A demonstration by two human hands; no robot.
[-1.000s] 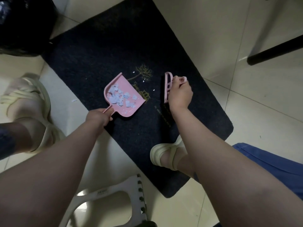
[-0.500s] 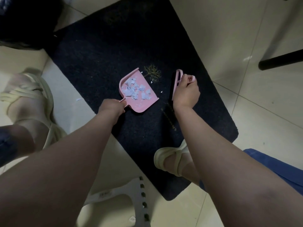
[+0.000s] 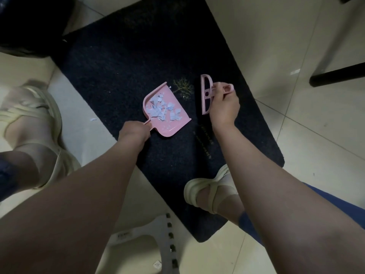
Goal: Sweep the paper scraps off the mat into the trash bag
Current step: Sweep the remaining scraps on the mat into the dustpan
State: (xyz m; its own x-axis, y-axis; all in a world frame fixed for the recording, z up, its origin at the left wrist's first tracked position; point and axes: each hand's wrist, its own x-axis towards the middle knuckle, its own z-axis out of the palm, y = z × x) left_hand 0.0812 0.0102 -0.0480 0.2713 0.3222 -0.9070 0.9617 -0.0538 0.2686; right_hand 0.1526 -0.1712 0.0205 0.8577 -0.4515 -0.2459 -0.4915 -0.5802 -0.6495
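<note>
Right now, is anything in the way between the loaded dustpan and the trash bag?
Nothing visible. Only bare mat lies between the dustpan, held by the left hand, and the trash bag at the top left corner.

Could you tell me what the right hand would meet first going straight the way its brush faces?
Likely the loose scraps on the mat, then the dustpan's open lip; depth unclear.

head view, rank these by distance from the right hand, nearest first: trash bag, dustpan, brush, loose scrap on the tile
1. brush, gripped in the right hand itself.
2. dustpan, just to its left on the mat.
3. loose scrap, farther left on the floor tile.
4. trash bag, far top-left corner.
</note>
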